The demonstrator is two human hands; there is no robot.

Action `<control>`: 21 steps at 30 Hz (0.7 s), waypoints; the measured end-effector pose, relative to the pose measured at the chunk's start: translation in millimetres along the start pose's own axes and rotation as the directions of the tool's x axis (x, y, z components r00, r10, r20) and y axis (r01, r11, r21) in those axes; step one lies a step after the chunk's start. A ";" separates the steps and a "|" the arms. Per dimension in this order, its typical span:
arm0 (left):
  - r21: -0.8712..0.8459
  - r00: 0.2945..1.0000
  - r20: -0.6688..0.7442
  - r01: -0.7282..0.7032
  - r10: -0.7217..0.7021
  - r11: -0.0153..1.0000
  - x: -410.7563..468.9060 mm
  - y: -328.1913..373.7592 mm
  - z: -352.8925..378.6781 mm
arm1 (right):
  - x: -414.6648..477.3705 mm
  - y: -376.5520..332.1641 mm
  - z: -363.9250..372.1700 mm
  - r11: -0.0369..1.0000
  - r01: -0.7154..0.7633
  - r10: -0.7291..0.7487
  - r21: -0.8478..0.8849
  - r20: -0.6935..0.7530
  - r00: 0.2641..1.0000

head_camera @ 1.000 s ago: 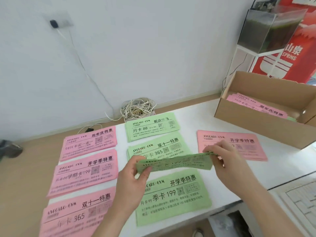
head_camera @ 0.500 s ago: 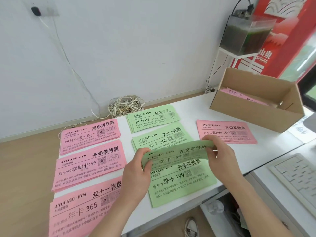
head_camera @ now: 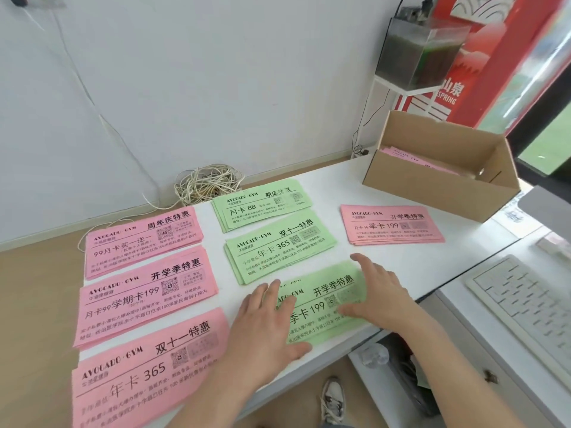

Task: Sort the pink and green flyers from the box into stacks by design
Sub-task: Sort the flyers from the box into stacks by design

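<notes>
both hands lie flat on the near green stack (head_camera: pixel 323 307), headed 季卡 199, which sits by the front edge of the white tabletop (head_camera: pixel 401 264). the left hand (head_camera: pixel 265 329) covers the stack's 9 o'clock end, fingers straight and spread, its grip slack with nothing pinched. the right hand (head_camera: pixel 378 295) rests on the 3 o'clock end, fingers likewise straight, its grip loose and holding nothing.

seen from the hands, the middle green stack (head_camera: pixel 279 251), marked 年卡 365, lies just beside them at 12 o'clock. the far green stack (head_camera: pixel 262 203), marked 月卡 88, is beyond it on the same line.

towards 9 o'clock three pink stacks run in a column. the far pink stack (head_camera: pixel 143 240) is at 10 o'clock, the middle pink stack (head_camera: pixel 145 295) at 9 and the near pink stack (head_camera: pixel 145 369) at 8. the left forearm crosses the near one's 3 o'clock corner.

a lone pink stack (head_camera: pixel 391 225) lies apart at 1 o'clock. the open cardboard box (head_camera: pixel 432 189) stands at 2 o'clock, with pink flyers (head_camera: pixel 414 157) inside it.

a coil of pale cable (head_camera: pixel 207 185) lies at 11 o'clock by the wall, and a white keyboard (head_camera: pixel 522 307) is at 3 o'clock.
</notes>
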State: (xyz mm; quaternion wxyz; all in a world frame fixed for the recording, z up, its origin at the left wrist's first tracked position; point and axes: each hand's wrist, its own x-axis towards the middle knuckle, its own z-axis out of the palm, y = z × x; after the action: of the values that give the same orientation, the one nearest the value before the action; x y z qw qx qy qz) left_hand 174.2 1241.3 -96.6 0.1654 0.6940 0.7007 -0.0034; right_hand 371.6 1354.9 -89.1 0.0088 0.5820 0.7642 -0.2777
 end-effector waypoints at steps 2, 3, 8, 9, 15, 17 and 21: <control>0.043 0.998 0.062 0.000 -0.002 0.999 4.5 3.6 6.2 | -2.4 3.1 1.6 0.994 0.037 -0.022 -0.103 0.151 0.988; 0.051 0.998 0.062 0.005 -0.008 0.999 5.7 5.0 8.4 | -1.7 5.7 3.2 0.986 0.073 -0.046 -0.149 0.174 0.984; 0.059 1.000 -0.018 0.026 -0.025 0.998 9.5 11.4 10.9 | 10.8 20.9 -3.2 0.962 0.203 -0.182 -0.182 0.125 0.975; 0.052 0.999 -0.014 0.039 -0.038 0.998 11.0 12.5 11.2 | 12.7 23.9 -5.4 0.956 0.225 -0.203 -0.190 0.127 0.971; 0.067 0.995 0.036 0.093 -0.096 0.993 18.8 17.6 11.3 | 17.1 37.1 -11.1 0.920 0.346 -0.322 -0.182 0.150 0.935; 0.080 0.995 0.024 0.098 -0.101 0.992 22.0 19.8 8.8 | 19.8 41.1 -12.2 0.916 0.371 -0.348 -0.154 0.156 0.924; 0.104 0.989 0.103 0.097 -0.108 0.990 28.2 29.1 0.0 | 30.4 54.8 -23.4 0.932 0.362 -0.363 0.032 0.138 0.922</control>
State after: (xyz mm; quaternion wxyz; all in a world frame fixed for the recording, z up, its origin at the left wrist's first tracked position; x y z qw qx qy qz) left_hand 203.0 1269.7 -96.7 0.1684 0.6632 0.7244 -0.0841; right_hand 418.0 1401.1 -102.3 0.0099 0.4095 0.8553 -0.3173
